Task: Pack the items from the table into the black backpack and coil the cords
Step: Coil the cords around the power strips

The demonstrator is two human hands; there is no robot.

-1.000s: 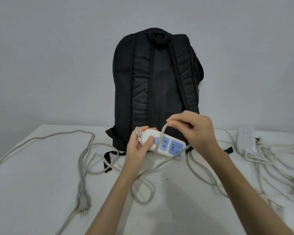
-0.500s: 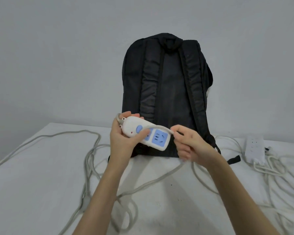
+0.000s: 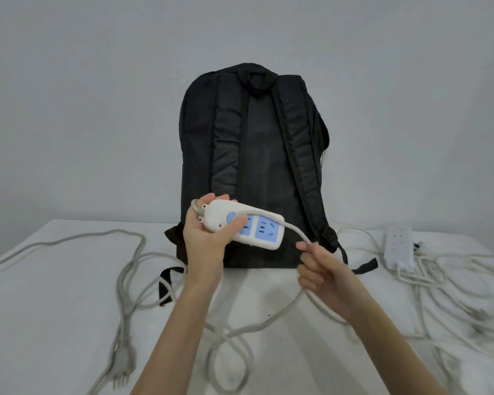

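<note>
While the black backpack (image 3: 251, 172) stands upright at the far side of the table (image 3: 49, 309), straps facing the camera and no opening in sight, the head view shows the cord winding step in hand. The left hand (image 3: 208, 238) holds the white power strip (image 3: 241, 225) above the table, fingers curled round its cord end, thumb pressed on the face near the blue sockets. One pass of its grey cord (image 3: 295, 230) lies across the face of the strip, under the thumb, and leaves over the right edge. The right hand (image 3: 321, 270) is closed round this cord just beside the strip, holding it taut. Below the hands the rest of the cord lies in loose loops, and its plug (image 3: 123, 363) rests near the front left. A second power strip (image 3: 399, 246) with a tangled cord (image 3: 454, 283) waits at the right.

I judge the winding has only begun. The next move calls for carrying the cord behind the strip and round again while the thumb pins the earlier turn, and for the loops below to feed without knotting
</note>
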